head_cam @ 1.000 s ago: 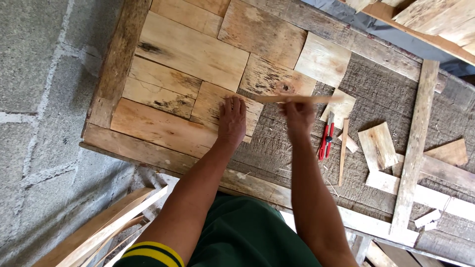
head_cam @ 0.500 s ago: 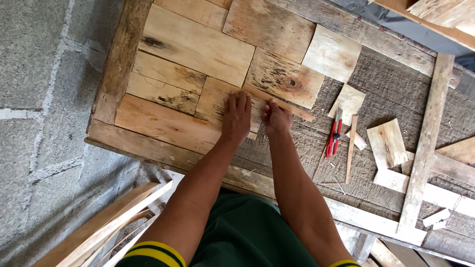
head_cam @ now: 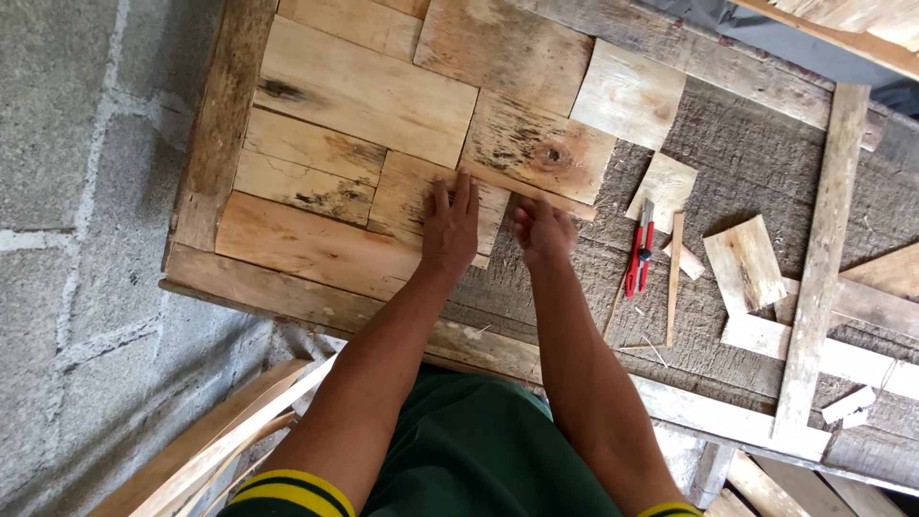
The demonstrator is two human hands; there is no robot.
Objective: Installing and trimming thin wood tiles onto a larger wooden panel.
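Thin wood strip (head_cam: 525, 190) touches both hands' fingertips.

We see both our bare forearms reaching forward side by side, our left hand (head_cam: 450, 225) pressed flat with fingers straight and together, our right hand (head_cam: 542, 230) beside it, fingers curled.

Thin wooden strip (head_cam: 526, 191), flat, diagonal
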